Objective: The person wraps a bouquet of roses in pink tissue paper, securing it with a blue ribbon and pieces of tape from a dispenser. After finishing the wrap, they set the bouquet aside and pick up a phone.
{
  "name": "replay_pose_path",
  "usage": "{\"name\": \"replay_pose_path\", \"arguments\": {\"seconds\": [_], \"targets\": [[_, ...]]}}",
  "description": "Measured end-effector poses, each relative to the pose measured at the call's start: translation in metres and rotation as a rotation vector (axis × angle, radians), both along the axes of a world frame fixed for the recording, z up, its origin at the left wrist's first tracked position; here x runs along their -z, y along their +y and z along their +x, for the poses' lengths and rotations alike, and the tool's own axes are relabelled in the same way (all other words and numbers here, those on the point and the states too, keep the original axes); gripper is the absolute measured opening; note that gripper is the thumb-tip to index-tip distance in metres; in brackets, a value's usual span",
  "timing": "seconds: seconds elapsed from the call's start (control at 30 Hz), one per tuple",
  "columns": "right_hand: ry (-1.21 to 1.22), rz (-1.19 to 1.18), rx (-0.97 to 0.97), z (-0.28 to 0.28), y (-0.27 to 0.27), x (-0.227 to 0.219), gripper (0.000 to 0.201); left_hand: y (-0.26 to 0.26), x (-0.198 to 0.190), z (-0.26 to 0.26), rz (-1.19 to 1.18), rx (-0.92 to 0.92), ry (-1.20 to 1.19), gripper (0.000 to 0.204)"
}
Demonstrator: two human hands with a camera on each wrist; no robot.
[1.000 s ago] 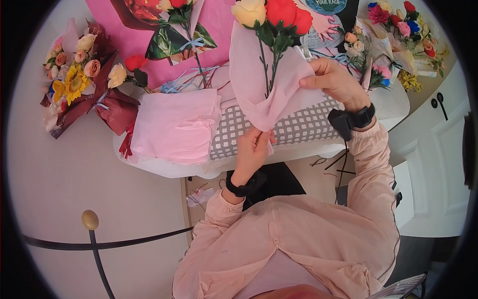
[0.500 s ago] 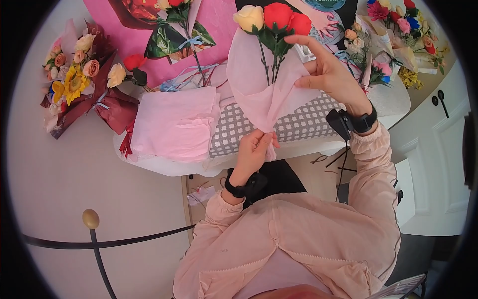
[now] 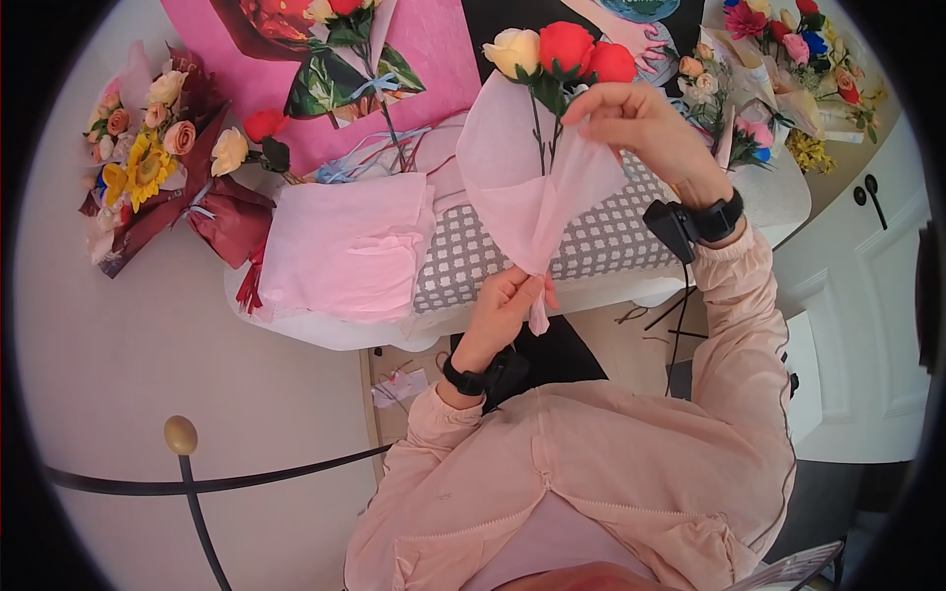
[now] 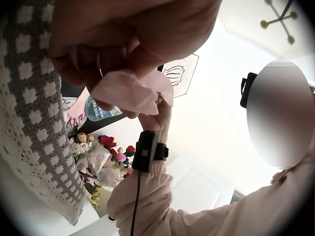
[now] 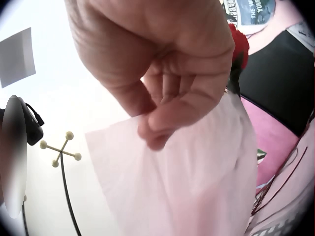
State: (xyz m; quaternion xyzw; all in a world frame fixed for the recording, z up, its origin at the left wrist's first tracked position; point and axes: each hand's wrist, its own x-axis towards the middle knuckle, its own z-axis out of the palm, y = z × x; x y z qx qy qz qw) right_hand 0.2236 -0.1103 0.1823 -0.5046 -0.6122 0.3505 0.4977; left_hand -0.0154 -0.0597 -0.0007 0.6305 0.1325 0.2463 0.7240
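A bouquet of one cream rose [image 3: 512, 52] and red roses [image 3: 566, 49] with dark green stems stands in pale pink wrapping paper [image 3: 505, 202]. At the foot of the paper my left hand [image 3: 501, 307] grips the gathered end, and a short tail of it hangs below the fingers. The left wrist view shows that crumpled end of paper [image 4: 125, 93] poking out from the curled fingers. My right hand [image 3: 650, 136] is up beside the red roses. In the right wrist view, its thumb and forefinger pinch the top edge of the paper sheet [image 5: 187, 182].
A stack of folded pink paper [image 3: 345, 241] lies left on the grey-and-white checked cloth [image 3: 621, 236]. A maroon-wrapped bouquet [image 3: 232, 222] and a loose cream rose [image 3: 230, 152] are farther left. Ribbons [image 3: 345, 169] lie behind the stack. More bouquets [image 3: 778, 59] stand at the back right.
My right hand has risen from the paper's right side to its top edge near the red roses. My left hand stays gripping the gathered foot, and the bouquet has shifted slightly right and down.
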Motion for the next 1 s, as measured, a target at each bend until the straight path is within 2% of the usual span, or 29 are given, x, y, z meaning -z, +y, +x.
{"name": "replay_pose_path", "arguments": {"seconds": [0.07,0.1,0.2,0.37,0.47,0.5,0.6,0.77,0.9,1.0], "targets": [[0.266,0.065,0.019,0.009,0.008,0.013,0.023,0.001,0.001,0.002,-0.061,0.017,-0.034,0.024],[0.301,0.137,0.069,0.012,0.008,0.018,0.022,0.002,0.003,0.003,-0.101,0.024,-0.065,0.024],[0.344,0.158,0.158,0.011,0.0,0.033,0.023,0.004,0.007,0.009,-0.215,0.028,-0.13,0.025],[0.23,0.057,0.203,-0.001,-0.015,0.068,0.029,0.005,0.005,0.018,-0.331,0.021,-0.173,0.027],[0.142,0.022,0.247,-0.021,-0.019,0.076,0.036,0.005,-0.003,0.028,-0.358,-0.069,-0.11,0.027],[0.087,0.052,0.269,-0.025,-0.014,0.083,0.05,0.007,-0.004,0.033,-0.365,-0.054,-0.095,0.029],[-0.041,0.113,0.4,-0.032,-0.001,0.107,0.062,0.011,-0.006,0.038,-0.43,-0.017,-0.059,0.036],[-0.153,0.078,0.427,-0.042,0.005,0.118,0.073,0.007,-0.005,0.024,-0.568,0.047,-0.019,0.049],[-0.309,0.08,0.514,-0.049,0.008,0.122,0.076,-0.005,-0.015,0.003,-0.297,-0.039,0.125,0.046],[-0.233,0.063,0.49,-0.048,0.012,0.128,0.076,-0.01,-0.015,-0.008,-0.01,-0.164,0.27,0.046]]}}
